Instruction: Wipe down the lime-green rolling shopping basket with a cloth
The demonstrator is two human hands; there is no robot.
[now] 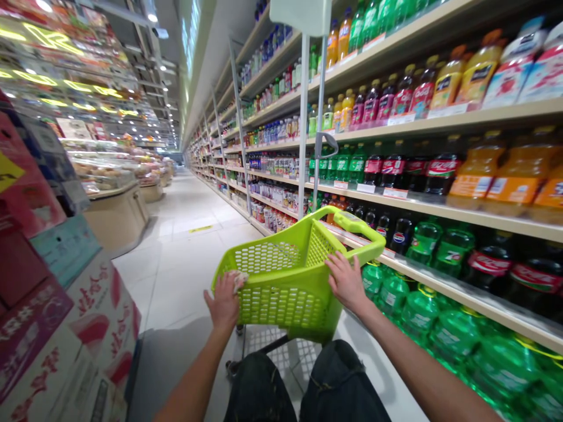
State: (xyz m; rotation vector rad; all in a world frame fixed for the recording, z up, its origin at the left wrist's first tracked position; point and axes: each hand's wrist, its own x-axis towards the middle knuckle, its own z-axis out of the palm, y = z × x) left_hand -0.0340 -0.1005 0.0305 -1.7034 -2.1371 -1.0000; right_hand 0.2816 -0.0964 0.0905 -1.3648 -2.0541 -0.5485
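Observation:
A lime-green plastic shopping cart [285,299] with perforated walls stands sideways just ahead of my knees. My left hand [225,302] is at the left end of its basket, with a crumpled whitish cloth [240,281] under the fingers, against the rim. The thumb sticks out to the left. My right hand [346,280] grips the near upper rim beside the cart's handle [358,228], fingers laid over the edge. Inside, the visible part of the basket holds nothing. Its underside is partly hidden by my knees.
Drink shelves [440,202] with several rows of bottles run along the right, close to the cart. Large green bottles [457,331] stand low beside my right arm. Stacked cartons [88,316] border the left. A tiled aisle [180,217] stretches ahead past display counters [114,217].

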